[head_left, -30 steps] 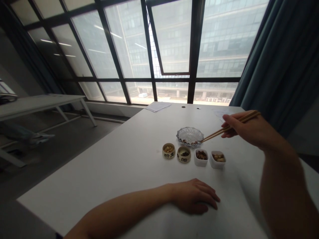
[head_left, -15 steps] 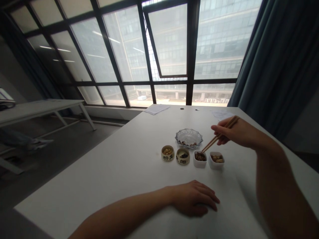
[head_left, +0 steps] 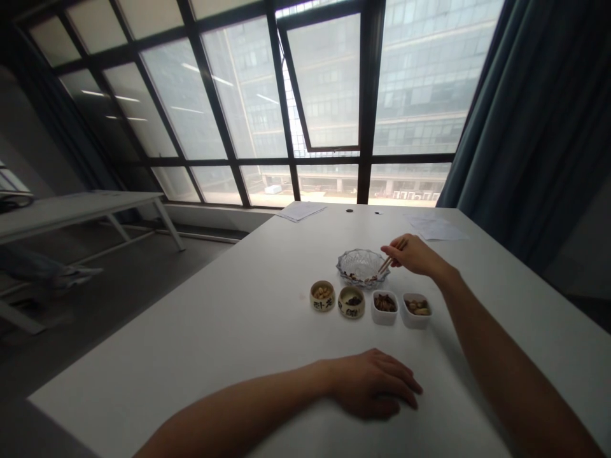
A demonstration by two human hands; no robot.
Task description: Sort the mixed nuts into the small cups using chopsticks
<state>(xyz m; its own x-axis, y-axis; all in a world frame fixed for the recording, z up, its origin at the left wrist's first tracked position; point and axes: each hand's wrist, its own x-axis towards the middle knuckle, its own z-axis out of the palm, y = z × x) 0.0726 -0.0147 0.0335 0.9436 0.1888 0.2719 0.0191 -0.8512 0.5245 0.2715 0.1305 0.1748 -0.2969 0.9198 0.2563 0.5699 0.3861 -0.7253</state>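
My right hand (head_left: 407,253) grips a pair of wooden chopsticks (head_left: 386,264), whose tips reach inside the right side of a clear glass bowl (head_left: 350,263). Small dark and pale bits lie in the bottom of that bowl; whether the tips pinch one I cannot tell. In front of it stands a row of small containers: a round cup with pale nuts (head_left: 323,296), a round cup with dark pieces (head_left: 352,303), a square white dish of dark brown strips (head_left: 384,307) and a square white dish of pale brown pieces (head_left: 417,310). My left hand (head_left: 375,385) lies flat on the table, fingers apart, holding nothing.
The white table (head_left: 229,343) extends toward the windows. Papers (head_left: 301,211) lie at its far left corner and more papers (head_left: 436,226) at the far right. Another white table (head_left: 76,207) stands to the left. A blue curtain (head_left: 520,127) hangs on the right.
My right hand has moved left and away from me with the chopsticks. Their tips have gone from the square dish of dark strips into the glass bowl. My left hand stays put.
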